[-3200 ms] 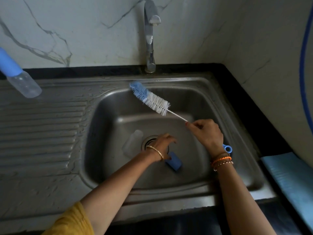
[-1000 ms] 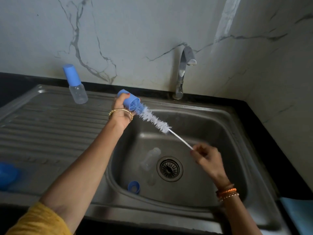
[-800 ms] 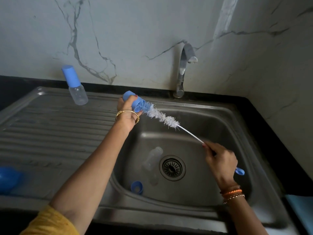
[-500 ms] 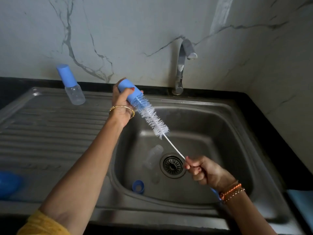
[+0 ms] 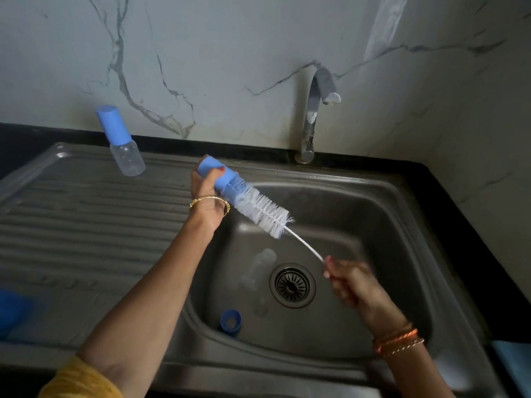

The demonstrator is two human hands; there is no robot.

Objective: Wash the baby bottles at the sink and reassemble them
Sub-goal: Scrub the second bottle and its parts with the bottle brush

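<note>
The sink (image 5: 402,214) is a steel unit with one basin and one ribbed draining board (image 5: 86,225) on its left; one tap (image 5: 311,122) stands at the back edge, with no water visible at its spout

Risks, by my judgement:

- Dropped cap. The left hand (image 5: 208,193) grips one blue cap (image 5: 217,175) over the rim between board and basin, fingers curled round it. The brush is pushed into the cap's open end. A hard thrust could knock the wet cap loose, and it would fall into the basin or skid along the board
- Slipped brush. The right hand (image 5: 349,281) is clenched on the wire stem of one bottle brush (image 5: 263,209); this hand is blurred, so the exact finger placement cannot be confirmed. A grip on thin wet wire gives poor control, and the stem may bend or twist free
- Splash. The white bristles mostly stand outside the cap. If they spring clear, they are likely to flick water towards the wall and the person
- Lost small parts. One clear bottle body (image 5: 263,261) lies on its side in the basin just left of the drain (image 5: 292,285), and one blue collar ring (image 5: 230,320) lies at the basin's near left edge. A falling cap could strike them

Count, largest to smallest:

- One assembled bottle (image 5: 123,145), blue cap on, on the draining board near the wall
- One bottle brush
- One loose clear bottle body
- One blue cap, held
- One blue collar ring

A pale shape below the bottle body may be a teat; it is too faint to confirm
</note>
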